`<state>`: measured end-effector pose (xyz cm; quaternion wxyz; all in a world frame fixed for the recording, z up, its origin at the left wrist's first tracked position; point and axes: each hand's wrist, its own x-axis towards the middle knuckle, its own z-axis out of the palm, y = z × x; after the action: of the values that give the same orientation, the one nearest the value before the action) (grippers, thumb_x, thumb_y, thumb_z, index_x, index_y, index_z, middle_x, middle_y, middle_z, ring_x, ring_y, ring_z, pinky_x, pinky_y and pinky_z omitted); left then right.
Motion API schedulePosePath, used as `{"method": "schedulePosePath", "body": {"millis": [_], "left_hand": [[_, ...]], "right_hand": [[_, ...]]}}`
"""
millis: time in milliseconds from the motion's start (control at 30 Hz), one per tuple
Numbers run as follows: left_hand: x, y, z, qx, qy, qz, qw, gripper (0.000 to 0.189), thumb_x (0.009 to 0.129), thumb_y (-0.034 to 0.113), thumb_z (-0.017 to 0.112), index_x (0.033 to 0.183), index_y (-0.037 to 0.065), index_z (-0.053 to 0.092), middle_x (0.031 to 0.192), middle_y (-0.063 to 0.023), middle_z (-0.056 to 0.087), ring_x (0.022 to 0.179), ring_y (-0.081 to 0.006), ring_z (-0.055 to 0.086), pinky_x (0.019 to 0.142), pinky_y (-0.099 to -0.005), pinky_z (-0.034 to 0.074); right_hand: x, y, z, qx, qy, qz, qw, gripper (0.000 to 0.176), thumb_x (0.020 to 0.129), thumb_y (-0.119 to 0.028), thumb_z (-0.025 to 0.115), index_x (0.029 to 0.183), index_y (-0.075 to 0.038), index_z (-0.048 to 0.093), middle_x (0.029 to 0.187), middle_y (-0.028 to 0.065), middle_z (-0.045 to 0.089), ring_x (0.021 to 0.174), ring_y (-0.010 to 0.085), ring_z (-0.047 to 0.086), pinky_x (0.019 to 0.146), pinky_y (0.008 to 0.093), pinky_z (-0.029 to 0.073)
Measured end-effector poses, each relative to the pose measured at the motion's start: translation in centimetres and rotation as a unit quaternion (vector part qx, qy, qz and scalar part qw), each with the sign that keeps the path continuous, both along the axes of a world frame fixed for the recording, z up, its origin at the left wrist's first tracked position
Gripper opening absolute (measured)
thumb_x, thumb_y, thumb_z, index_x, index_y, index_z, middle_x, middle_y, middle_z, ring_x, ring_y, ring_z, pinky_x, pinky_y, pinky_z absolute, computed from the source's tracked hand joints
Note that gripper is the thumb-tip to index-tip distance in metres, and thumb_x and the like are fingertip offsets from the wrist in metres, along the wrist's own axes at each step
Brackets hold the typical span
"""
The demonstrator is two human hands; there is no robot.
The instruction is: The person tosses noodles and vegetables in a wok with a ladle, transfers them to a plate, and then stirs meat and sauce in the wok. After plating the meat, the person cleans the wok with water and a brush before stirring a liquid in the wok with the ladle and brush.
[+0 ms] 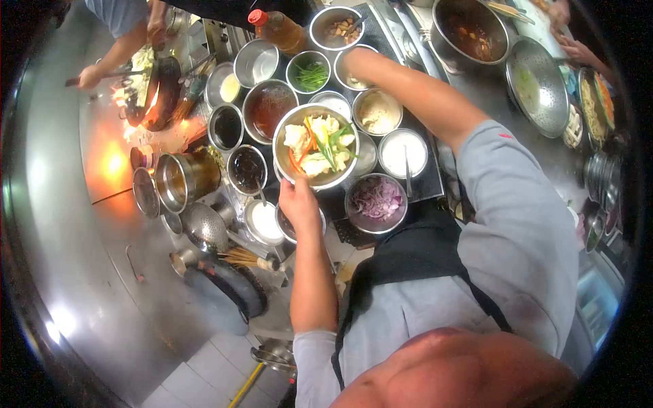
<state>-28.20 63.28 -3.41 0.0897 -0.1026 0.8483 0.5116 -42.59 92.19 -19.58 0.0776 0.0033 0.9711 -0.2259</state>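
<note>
My left hand [298,200] is closed on the near rim of a metal bowl [280,165] holding pale cauliflower-like pieces, orange strips and green strips. Beyond it, my right hand [355,64] reaches down into a small metal bowl [371,49]; its fingers are hidden inside. Around them stand a bowl of chopped green stalks [311,75], a bowl of pale paste [378,111], a container of white powder [403,153] with a spoon, and a bowl of chopped purple onion [376,204].
At the upper left another person's hand [89,77] holds a handle beside a flaming wok [162,95]. A red-capped bottle [280,32] stands behind the bowls. A perforated metal bowl [541,88] lies at the right, near another person's hands [575,51].
</note>
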Motion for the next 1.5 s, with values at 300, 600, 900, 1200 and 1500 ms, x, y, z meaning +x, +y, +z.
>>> {"method": "schedulePosePath", "body": {"millis": [300, 600, 900, 1200, 1500], "left_hand": [[-6.2, 1.4, -4.7, -0.017, -0.016, -0.103, 0.994, 0.017, 0.085, 0.013, 0.052, 0.089, -0.003, 0.059, 0.070, -0.0044, 0.058, 0.053, -0.0126, 0.052, 0.044, -0.0295, 0.046], [-4.8, 1.8, -3.1, 0.068, -0.034, 0.036, 0.996, 0.020, 0.088, 0.015, 0.052, 0.098, 0.000, 0.061, 0.079, -0.0059, 0.064, 0.060, -0.0097, 0.055, 0.049, -0.0251, 0.045], [-1.5, -1.9, -3.8, 0.161, 0.007, 0.092, 0.983, 0.022, 0.085, 0.007, 0.053, 0.102, -0.004, 0.061, 0.093, -0.0082, 0.067, 0.082, -0.0113, 0.060, 0.073, -0.0252, 0.048], [0.6, -4.3, -3.9, 0.106, 0.024, 0.111, 0.988, 0.029, 0.082, 0.020, 0.061, 0.099, -0.004, 0.064, 0.083, -0.0139, 0.068, 0.077, -0.0168, 0.062, 0.070, -0.0316, 0.048], [13.6, -16.0, -9.0, 0.232, 0.074, 0.243, 0.939, 0.029, 0.085, 0.019, 0.056, 0.104, -0.002, 0.062, 0.089, -0.0109, 0.067, 0.081, -0.0156, 0.061, 0.073, -0.0313, 0.048]], "right_hand": [[0.4, -1.0, 12.7, -0.235, 0.067, 0.078, 0.967, 0.025, 0.083, -0.025, 0.056, 0.097, -0.011, 0.071, 0.094, 0.0144, 0.068, 0.082, 0.0316, 0.066, 0.073, 0.0392, 0.052], [-9.7, 0.0, 7.1, 0.138, -0.143, -0.052, 0.979, 0.021, 0.080, -0.017, 0.063, 0.096, -0.008, 0.072, 0.099, 0.0118, 0.069, 0.089, 0.0296, 0.067, 0.076, 0.0459, 0.052], [-11.4, 3.5, -3.0, -0.156, -0.010, -0.260, 0.953, 0.027, 0.081, -0.025, 0.059, 0.103, -0.013, 0.069, 0.086, 0.0206, 0.066, 0.073, 0.0381, 0.063, 0.069, 0.0450, 0.050], [-0.2, -8.2, 19.4, -0.236, -0.058, 0.178, 0.953, 0.023, 0.086, -0.014, 0.060, 0.107, -0.005, 0.064, 0.077, 0.0004, 0.059, 0.065, 0.0058, 0.052, 0.055, 0.0207, 0.042], [9.8, -25.9, 26.9, -0.174, 0.123, 0.419, 0.883, 0.028, 0.084, -0.001, 0.056, 0.112, 0.000, 0.060, 0.082, 0.0117, 0.057, 0.074, 0.0190, 0.056, 0.070, 0.0292, 0.045]]}}
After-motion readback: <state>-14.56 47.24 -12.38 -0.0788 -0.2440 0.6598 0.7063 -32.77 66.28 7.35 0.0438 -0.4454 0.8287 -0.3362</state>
